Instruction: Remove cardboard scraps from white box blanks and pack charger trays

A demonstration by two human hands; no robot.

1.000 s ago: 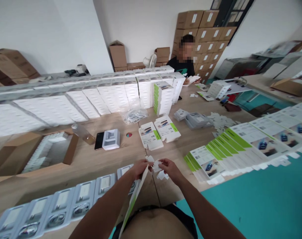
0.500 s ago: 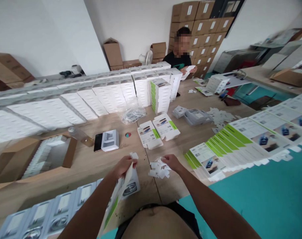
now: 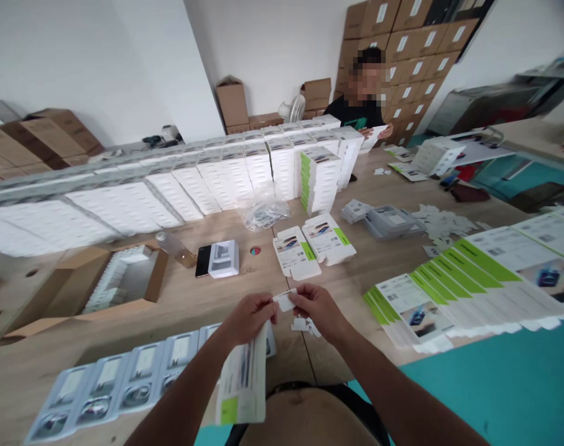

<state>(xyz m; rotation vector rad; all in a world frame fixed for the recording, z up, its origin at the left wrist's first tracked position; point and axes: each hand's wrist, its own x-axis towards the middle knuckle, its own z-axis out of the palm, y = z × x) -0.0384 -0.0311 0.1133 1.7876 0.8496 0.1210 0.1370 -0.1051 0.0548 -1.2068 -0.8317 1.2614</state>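
Observation:
My left hand is closed on a flattened printed box, white with a green patch, which hangs down toward my lap. Between both hands is a small white card piece. My right hand pinches its right end, and my left fingers meet its left end. Whether this piece is joined to the box cannot be made out. Below my right hand lie small white card scraps. Partly hidden behind the held box is a tray. Two flat printed boxes lie beyond my hands.
Fanned printed boxes line the right side. Blister trays stand in a row at front left, near an open carton, a bottle and a phone. Stacked white boxes form a wall behind; a co-worker handles white card.
My right hand has moved from the scraps to my left hand and now pinches the white piece. The held box has turned to hang more upright. The view has shifted left.

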